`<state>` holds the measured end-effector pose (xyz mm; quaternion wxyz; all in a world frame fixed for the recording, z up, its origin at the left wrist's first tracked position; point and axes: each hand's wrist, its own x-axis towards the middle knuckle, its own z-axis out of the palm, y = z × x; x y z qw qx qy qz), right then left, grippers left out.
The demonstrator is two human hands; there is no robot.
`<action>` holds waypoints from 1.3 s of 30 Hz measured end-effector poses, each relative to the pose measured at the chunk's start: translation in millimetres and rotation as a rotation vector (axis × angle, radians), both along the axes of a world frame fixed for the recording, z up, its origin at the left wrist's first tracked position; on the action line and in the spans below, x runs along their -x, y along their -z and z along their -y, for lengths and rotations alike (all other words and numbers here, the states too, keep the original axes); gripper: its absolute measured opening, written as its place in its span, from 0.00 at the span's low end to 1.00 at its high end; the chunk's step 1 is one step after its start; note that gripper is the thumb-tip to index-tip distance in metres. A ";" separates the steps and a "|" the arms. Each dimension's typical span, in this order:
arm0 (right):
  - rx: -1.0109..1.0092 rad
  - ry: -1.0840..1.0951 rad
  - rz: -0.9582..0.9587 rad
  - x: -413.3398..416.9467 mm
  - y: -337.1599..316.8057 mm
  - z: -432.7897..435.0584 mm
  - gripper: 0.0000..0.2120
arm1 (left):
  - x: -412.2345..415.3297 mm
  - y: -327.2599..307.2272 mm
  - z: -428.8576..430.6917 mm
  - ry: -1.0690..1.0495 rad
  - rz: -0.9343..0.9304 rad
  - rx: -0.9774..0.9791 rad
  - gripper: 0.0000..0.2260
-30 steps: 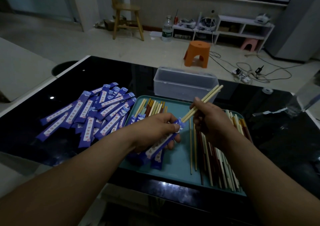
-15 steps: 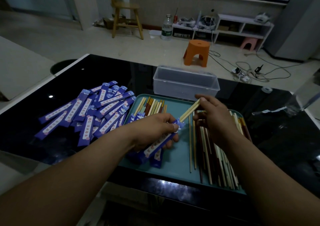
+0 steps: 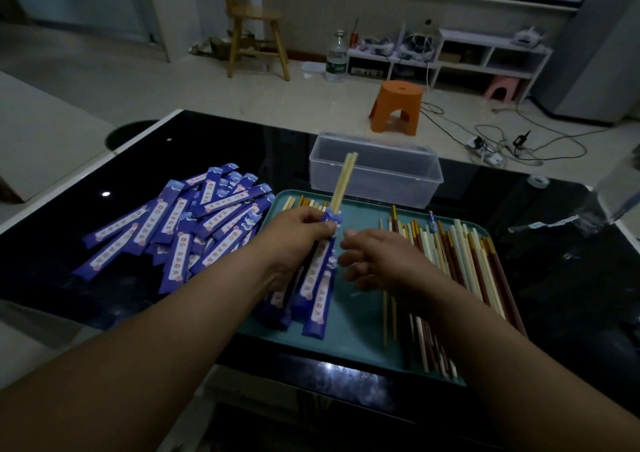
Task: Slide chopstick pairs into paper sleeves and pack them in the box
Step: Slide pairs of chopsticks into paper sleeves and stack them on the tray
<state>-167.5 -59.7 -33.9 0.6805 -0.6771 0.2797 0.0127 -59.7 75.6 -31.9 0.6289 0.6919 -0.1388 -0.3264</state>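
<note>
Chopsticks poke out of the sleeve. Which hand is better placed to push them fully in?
Probably the right hand: it is open and empty right beside the sleeve, free to reach the chopsticks. The left hand is busy gripping the sleeve near its mouth.

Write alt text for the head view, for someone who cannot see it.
The left-hand grip holds a blue paper sleeve with a chopstick pair sticking out, above a teal tray; the right-hand grip hovers open beside it. A clear box stands behind.
</note>
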 end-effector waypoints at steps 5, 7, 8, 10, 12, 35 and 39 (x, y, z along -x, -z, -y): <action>0.098 -0.090 0.005 -7.7 0.4 -22.9 0.11 | -7.2 4.4 -3.0 -0.070 0.011 -0.053 0.04; 0.117 -0.054 -0.014 -11.1 1.8 -24.0 0.10 | -8.6 5.8 -5.0 -0.087 0.122 -0.146 0.05; 0.122 -0.023 -0.030 -12.6 2.1 -25.3 0.10 | -10.1 6.2 -7.1 -0.095 0.212 -0.205 0.06; 0.158 0.012 -0.091 -14.3 5.1 -26.1 0.11 | -10.6 5.5 -10.6 -0.088 0.388 -0.287 0.06; 0.193 0.014 -0.153 -14.5 8.5 -28.3 0.12 | -10.5 5.5 -12.2 -0.063 0.494 -0.326 0.06; 0.782 0.036 -0.055 -4.7 0.3 9.1 0.06 | 1.3 6.8 -6.4 0.146 0.764 -0.459 0.03; 0.967 0.120 -0.202 20.6 -6.5 53.7 0.05 | 6.4 5.0 -5.2 0.168 0.777 -0.445 0.02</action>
